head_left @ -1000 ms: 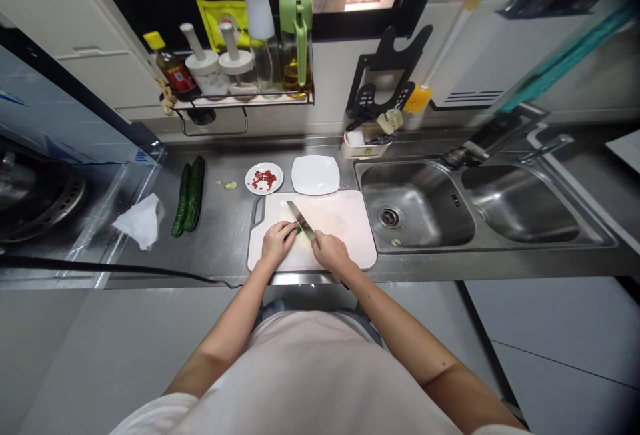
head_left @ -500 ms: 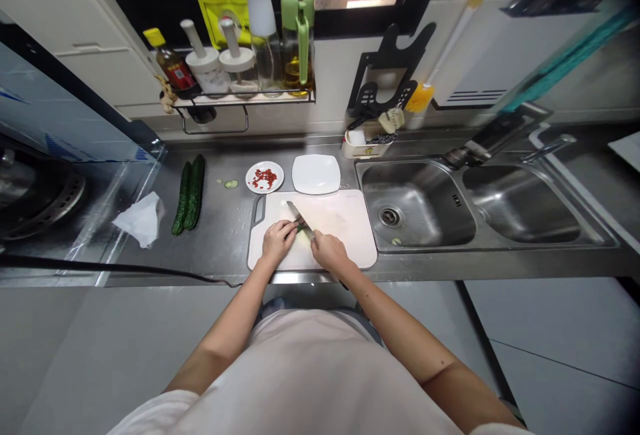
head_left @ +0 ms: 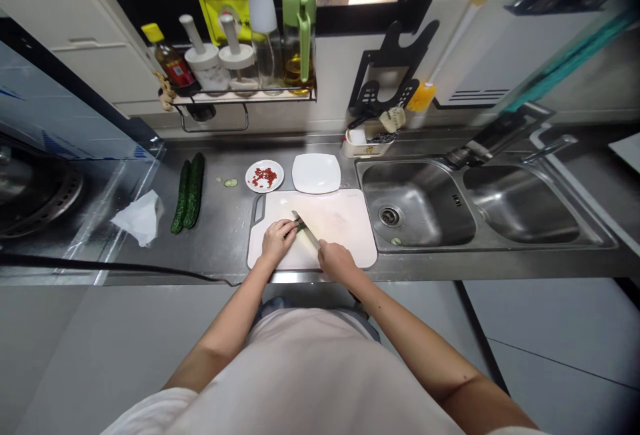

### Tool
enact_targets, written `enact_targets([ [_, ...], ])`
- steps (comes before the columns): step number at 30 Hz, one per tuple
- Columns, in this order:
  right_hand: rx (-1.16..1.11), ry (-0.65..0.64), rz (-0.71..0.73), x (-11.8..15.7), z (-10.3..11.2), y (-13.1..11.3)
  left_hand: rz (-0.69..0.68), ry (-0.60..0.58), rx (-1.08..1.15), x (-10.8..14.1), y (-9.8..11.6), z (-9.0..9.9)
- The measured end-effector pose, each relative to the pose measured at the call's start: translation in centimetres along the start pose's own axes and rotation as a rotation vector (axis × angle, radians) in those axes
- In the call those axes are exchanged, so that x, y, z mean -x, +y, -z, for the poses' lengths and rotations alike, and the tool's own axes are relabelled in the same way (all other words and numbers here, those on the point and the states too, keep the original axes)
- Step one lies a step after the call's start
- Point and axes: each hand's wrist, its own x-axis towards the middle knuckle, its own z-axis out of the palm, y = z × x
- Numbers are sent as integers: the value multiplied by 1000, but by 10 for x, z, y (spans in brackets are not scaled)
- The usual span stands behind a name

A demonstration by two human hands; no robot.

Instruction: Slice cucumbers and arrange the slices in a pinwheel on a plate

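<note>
On the white cutting board (head_left: 345,211), my right hand (head_left: 337,261) is closed round the handle of a kitchen knife (head_left: 309,228), whose blade slants up and to the left. The fingers of my left hand (head_left: 278,240) are bent and pressed together on a small green vegetable piece (head_left: 301,226), right beside the blade. Its exact kind is too small to tell, and my fingers hide part of it. Behind the board stand a round white plate with chopped red pieces (head_left: 265,175) and a white square plate (head_left: 316,173).
Two cucumbers (head_left: 189,193) lie on the steel counter at the left, near a crumpled white cloth or tissue (head_left: 139,217). A double sink (head_left: 417,205) adjoins the board's right side. Above the counter hangs a rack (head_left: 245,96) with seasoning jars and a green-lidded oil bottle (head_left: 299,31).
My right hand and the knife have shifted slightly right and towards me, with the blade tip moving right. My left hand stays at the green piece.
</note>
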Motion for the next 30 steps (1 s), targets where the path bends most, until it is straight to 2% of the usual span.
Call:
enact_targets([
  [10,-4,10,16,-2,4,0,21,2,30,-2,-3,1],
  [23,-31,29,47,-32,12,-12,-33,30,23,-3,-3,1],
  [30,5,-8,28,-16,4,-3,-37,41,25,-2,-3,0],
])
